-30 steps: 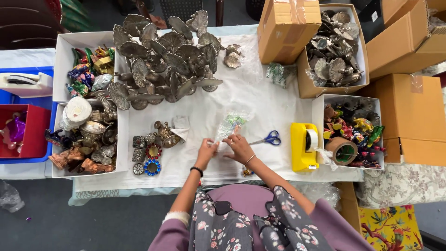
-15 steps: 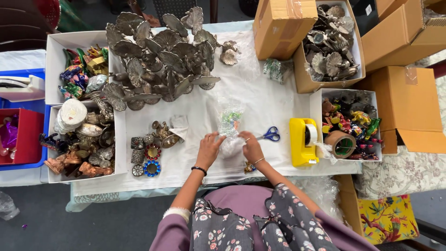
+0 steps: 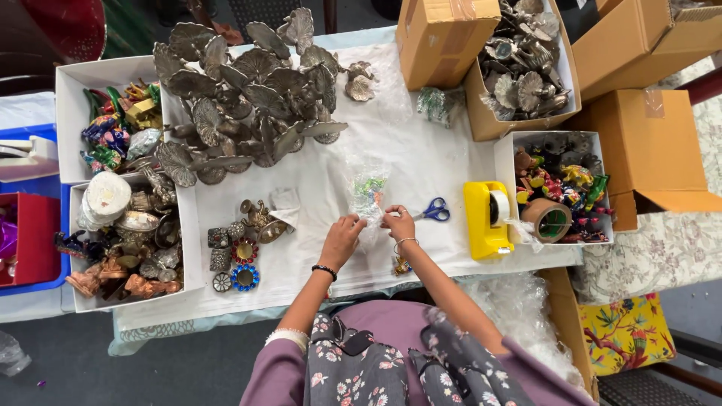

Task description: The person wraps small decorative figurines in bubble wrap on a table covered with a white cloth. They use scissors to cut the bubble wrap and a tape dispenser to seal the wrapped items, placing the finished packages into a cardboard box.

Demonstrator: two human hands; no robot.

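Near the table's front edge, both hands (image 3: 370, 231) pinched on a clear plastic bag (image 3: 368, 194), blue scissors (image 3: 434, 211) alongside.

Both hands (image 3: 370, 229) now higher on pouch (image 3: 368, 192)

clear plastic packet (image 3: 368, 194) at table centre, brown cardboard boxes (image 3: 440, 37) upper right, white boxes (image 3: 71, 113) left
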